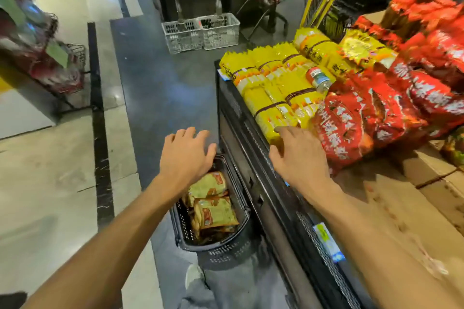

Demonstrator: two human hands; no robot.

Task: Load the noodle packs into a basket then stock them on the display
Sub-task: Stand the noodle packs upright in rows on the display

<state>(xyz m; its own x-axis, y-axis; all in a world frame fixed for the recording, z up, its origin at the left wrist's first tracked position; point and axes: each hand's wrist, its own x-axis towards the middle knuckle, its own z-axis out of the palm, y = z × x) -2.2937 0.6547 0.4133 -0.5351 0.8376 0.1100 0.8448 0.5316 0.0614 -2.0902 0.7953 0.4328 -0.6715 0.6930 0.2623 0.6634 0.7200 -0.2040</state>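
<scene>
Inspector: Location of noodle packs (213, 206)?
Clerk: In the black basket (233, 243) on the floor, against the display (253, 138).
Inspector: Grip state?
Clerk: Left hand (187, 155) spread, empty, above the basket. Right hand (298, 155) spread, fingertips at the yellow packs (276, 88).

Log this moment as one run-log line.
left hand: open above basket | right hand: open by yellow packs | noodle packs: in basket

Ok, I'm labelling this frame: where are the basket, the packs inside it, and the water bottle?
basket (221, 254): head view, near front wall.
packs (216, 214): head view, face of the nearest pack.
water bottle (318, 77): head view, its label.
</scene>
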